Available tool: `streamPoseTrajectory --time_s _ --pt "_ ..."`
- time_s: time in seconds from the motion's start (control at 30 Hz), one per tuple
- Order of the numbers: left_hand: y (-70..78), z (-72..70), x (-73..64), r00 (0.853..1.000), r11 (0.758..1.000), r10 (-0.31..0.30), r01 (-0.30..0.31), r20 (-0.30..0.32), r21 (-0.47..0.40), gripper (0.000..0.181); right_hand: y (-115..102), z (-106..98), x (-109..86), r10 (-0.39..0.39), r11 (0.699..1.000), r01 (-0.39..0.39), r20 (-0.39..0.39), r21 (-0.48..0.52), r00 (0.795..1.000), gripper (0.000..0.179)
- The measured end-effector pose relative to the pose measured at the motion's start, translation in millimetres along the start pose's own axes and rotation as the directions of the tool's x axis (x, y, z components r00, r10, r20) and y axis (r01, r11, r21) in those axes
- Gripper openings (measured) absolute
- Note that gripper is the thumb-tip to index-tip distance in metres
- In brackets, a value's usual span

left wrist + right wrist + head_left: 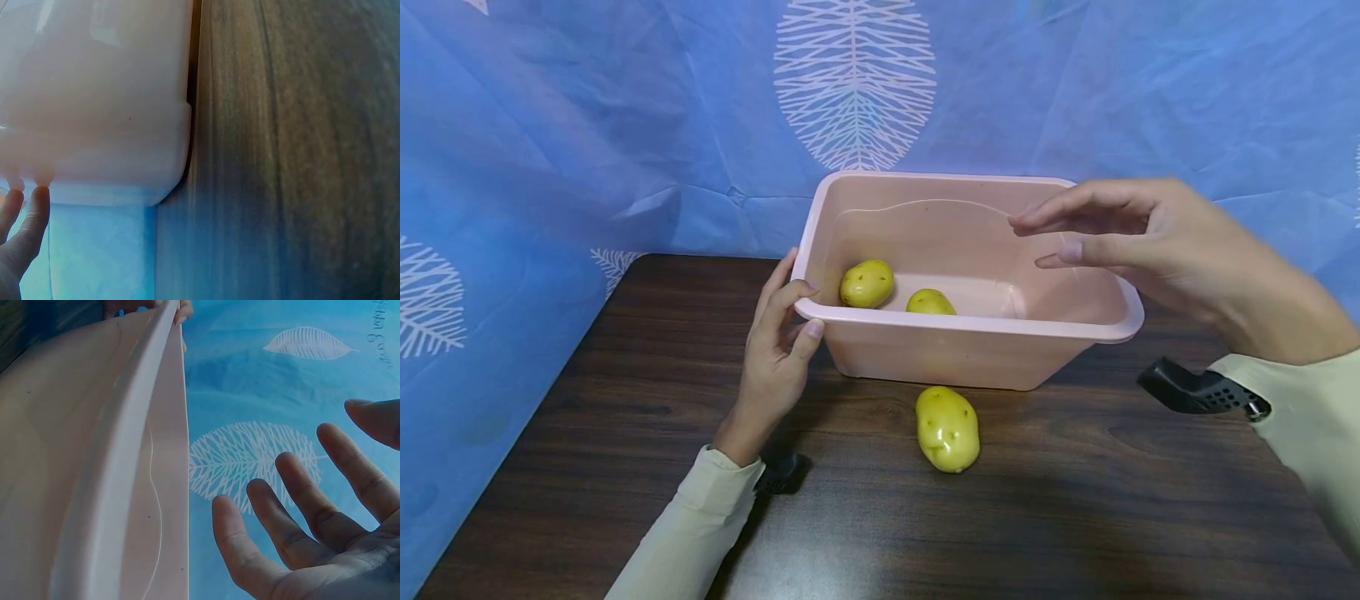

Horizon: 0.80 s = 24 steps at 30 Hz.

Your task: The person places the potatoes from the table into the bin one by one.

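Observation:
A pink plastic bin [940, 354] stands on the dark wooden table, with two yellow-green potatoes inside: one potato [867, 283] near the left wall, another potato [931, 302] partly hidden by the front rim. A third potato [947, 429] lies on the table just in front of the bin. My left hand [778, 350] grips the bin's left front corner, index fingertip on the rim and thumb below it; in the left wrist view its fingers [39, 209] touch the bin wall. Above the bin's right end hovers my right hand [1138, 237], fingers spread, holding nothing.
Behind the table hangs a blue cloth [1000, 83] with white leaf prints, close to the bin's back. The dark wooden table [1075, 517] extends to both sides. A black wrist device [1202, 392] sticks out under the right sleeve.

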<state>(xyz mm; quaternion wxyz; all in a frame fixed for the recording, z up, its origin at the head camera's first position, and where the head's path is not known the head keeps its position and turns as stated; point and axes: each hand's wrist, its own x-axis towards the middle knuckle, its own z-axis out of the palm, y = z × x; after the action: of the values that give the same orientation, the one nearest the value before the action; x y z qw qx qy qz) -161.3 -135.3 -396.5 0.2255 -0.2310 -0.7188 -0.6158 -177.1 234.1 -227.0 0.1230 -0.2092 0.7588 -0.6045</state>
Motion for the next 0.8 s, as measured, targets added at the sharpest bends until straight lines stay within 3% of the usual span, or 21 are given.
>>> streamPoseTrajectory --time_s 0.13,0.3,0.8 --pt "0.0 -0.1 -0.4 1.000 1.000 0.000 0.000 -0.001 -0.002 0.037 -5 6 -7.8 0.025 0.991 -0.028 -0.021 -0.131 0.999 0.039" --pt "-0.4 0.4 -0.6 1.000 1.000 0.001 -0.001 0.001 -0.002 0.036 -13 15 -18.9 0.070 0.945 -0.087 -0.068 -0.314 0.995 0.039" --pt "-0.6 0.6 0.3 1.000 1.000 0.004 -0.004 0.002 0.002 0.037 -16 25 -42.2 0.015 0.942 -0.033 -0.054 -0.334 0.998 0.043"
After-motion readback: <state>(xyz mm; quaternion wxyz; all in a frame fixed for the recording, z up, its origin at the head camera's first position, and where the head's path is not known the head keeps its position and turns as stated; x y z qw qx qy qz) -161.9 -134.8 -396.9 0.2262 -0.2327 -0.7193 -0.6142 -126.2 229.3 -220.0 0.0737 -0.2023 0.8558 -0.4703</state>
